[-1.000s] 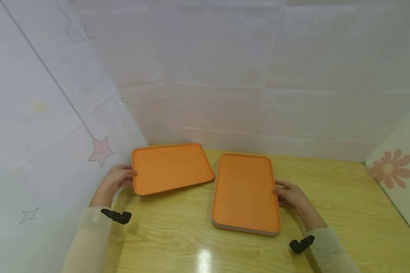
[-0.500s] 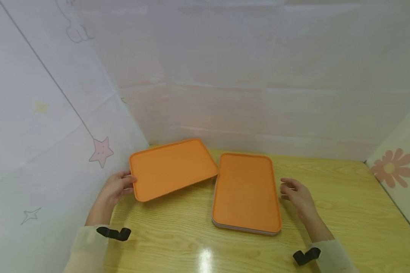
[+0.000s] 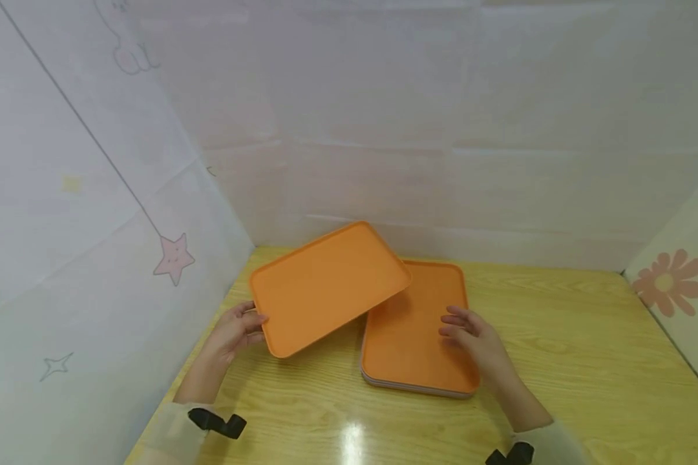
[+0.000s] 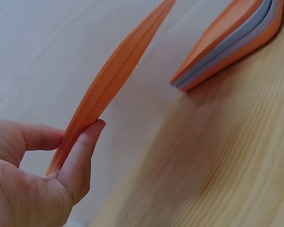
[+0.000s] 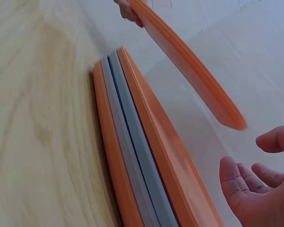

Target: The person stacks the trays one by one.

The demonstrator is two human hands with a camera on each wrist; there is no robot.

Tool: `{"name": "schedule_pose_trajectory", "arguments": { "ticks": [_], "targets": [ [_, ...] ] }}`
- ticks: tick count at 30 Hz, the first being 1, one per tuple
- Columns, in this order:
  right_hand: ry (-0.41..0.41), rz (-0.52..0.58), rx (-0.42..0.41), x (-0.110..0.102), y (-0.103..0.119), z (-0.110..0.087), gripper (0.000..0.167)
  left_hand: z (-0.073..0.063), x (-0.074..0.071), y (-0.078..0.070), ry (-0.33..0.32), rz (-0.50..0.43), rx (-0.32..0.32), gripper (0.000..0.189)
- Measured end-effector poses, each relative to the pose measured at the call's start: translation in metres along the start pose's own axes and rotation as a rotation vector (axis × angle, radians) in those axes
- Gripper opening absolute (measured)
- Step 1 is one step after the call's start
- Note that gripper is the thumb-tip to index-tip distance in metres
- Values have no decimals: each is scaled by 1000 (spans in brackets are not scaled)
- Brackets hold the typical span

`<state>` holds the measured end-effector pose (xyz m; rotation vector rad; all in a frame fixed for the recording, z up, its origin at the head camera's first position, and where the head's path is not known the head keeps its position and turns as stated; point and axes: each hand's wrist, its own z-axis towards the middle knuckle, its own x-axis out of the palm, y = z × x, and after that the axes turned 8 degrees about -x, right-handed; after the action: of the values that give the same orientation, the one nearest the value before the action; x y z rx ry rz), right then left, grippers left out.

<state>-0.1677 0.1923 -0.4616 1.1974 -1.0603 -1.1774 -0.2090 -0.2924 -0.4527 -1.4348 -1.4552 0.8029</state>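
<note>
An orange rectangular tray (image 3: 328, 287) is held up off the table in the head view, tilted. My left hand (image 3: 235, 330) pinches its left short edge between thumb and fingers, as the left wrist view shows on the tray's rim (image 4: 102, 90). The tray's right corner hangs over a stack of trays (image 3: 415, 349). That stack has orange trays at top and bottom, with grey-blue and pale ones between (image 5: 132, 156). Above the stack's right side, my right hand (image 3: 471, 336) hovers with fingers loosely bent, apart from the raised tray and holding nothing.
The stack stands on a wood-grain table (image 3: 558, 349). A pale sheet wall (image 3: 442, 129) rises behind the table, and printed side sheets flank it, with a pink star (image 3: 174, 258) at left and a flower (image 3: 669, 282) at right.
My left hand has lifted the orange tray and carried it rightward until its corner overlaps the stack. The right hand let go of the stack's right edge, drew back, then came over the stack.
</note>
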Motion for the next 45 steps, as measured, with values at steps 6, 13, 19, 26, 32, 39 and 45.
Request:
{"name": "schedule_pose_trajectory", "arguments": {
  "ticks": [6, 13, 19, 26, 32, 39, 45],
  "targets": [
    [-40, 156, -16, 21, -4, -2, 54, -4, 40, 4, 11, -87, -12, 65],
    [-140, 347, 10, 45, -2, -5, 54, -10, 90, 13, -10, -163, 9, 58],
    [-204, 482, 51, 60, 1, -4, 55, -12, 123, 23, -23, -191, 34, 54],
    [-317, 516, 102, 63, 5, -1, 48, -15, 149, 31, -5, -198, 52, 53],
    [-373, 438, 138, 59, 11, 0, 63, -17, 164, 38, 26, -189, 73, 53],
    [-393, 375, 195, 52, 12, 2, 70, -19, 179, 47, 39, -196, 72, 55],
    [-429, 373, 208, 45, 12, 5, 71, -21, 190, 53, 49, -210, 77, 57]
  ]
}}
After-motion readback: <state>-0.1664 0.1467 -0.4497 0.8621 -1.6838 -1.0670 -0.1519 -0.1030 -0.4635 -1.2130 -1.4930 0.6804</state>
